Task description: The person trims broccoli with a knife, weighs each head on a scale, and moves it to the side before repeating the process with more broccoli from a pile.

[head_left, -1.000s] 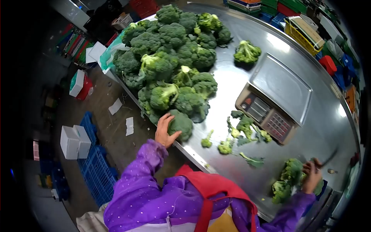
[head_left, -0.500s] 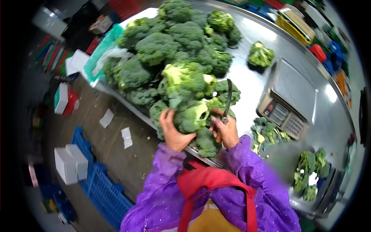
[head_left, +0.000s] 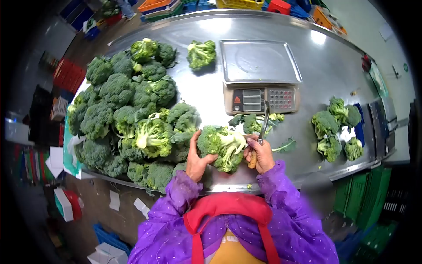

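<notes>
My left hand (head_left: 198, 159) is wrapped round the left side of a broccoli head (head_left: 224, 147), whose pale branching stems face right. In my right hand (head_left: 260, 155) is a knife (head_left: 263, 127) with a curved blade and a wooden handle; the blade points up, and my fingers are beside the cut stem end. A large heap of broccoli (head_left: 118, 110) lies to the left on the metal table (head_left: 200, 22). Just beyond my hands are trimmed leaves and stem pieces (head_left: 252, 123).
Behind the trimmings is a weighing scale (head_left: 261, 61). One broccoli head (head_left: 201, 55) lies left of it. At the right is a small broccoli group (head_left: 325, 124). Green crates (head_left: 358, 193) stand below the table's right end, and coloured crates (head_left: 160, 6) beyond its far edge.
The view has swung right. The broccoli in my left hand has come away from the heap to the space before the scale, its stems now facing my right hand and the knife.
</notes>
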Available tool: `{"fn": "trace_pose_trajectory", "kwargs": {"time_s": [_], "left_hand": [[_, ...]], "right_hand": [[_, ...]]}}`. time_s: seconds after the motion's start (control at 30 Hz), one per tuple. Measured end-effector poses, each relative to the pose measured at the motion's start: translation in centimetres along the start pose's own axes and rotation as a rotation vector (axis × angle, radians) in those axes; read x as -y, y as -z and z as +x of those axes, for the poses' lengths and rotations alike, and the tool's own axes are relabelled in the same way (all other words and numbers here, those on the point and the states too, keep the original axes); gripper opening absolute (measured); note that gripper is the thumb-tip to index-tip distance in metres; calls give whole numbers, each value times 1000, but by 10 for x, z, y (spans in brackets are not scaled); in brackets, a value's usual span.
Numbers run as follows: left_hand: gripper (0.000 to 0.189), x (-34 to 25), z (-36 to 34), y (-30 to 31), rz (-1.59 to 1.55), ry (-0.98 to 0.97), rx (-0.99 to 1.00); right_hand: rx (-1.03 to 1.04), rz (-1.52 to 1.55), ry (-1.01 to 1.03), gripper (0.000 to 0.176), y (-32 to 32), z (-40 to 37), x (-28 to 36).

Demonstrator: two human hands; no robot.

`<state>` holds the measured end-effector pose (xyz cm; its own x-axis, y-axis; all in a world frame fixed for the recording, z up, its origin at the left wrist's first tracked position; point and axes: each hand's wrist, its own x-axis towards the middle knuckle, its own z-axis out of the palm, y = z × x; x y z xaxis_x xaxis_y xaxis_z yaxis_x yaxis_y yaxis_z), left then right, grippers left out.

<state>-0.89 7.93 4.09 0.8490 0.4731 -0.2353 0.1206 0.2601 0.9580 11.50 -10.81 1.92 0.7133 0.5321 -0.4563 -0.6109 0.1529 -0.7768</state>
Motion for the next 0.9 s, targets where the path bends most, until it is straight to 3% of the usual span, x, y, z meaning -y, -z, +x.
{"fn": "trace_pose_trajectory", "kwargs": {"time_s": [0.07,0.1,0.2,0.23,0.33,0.5,0.77,0.87,0.9], "left_hand": [[85,-4,1,-15,-143,266,8],[80,18,5,-15,-181,241,6],[73,30,15,-23,-347,443,-22],[74,30,17,-26,-324,446,-34],[77,29,26,-30,-241,391,-47],[86,37,40,-29,-78,190,-49],[103,62,49,-35,156,71,-122],[91,66,52,-37,388,-21,-94],[91,67,53,-40,266,-9,-126]], "right_hand": [[-91,-33,40,24,12,-7,-1],[-131,-206,52,17,20,-11,4],[-251,-927,773,15,29,-17,14],[-201,-848,553,15,21,-27,22],[-138,-1139,484,16,22,-20,8],[-132,-1181,221,18,27,-11,-8],[-127,-1175,149,21,27,-6,-22],[-122,-1216,135,22,27,-6,-24],[-134,-1222,146,23,24,-9,-21]]}}
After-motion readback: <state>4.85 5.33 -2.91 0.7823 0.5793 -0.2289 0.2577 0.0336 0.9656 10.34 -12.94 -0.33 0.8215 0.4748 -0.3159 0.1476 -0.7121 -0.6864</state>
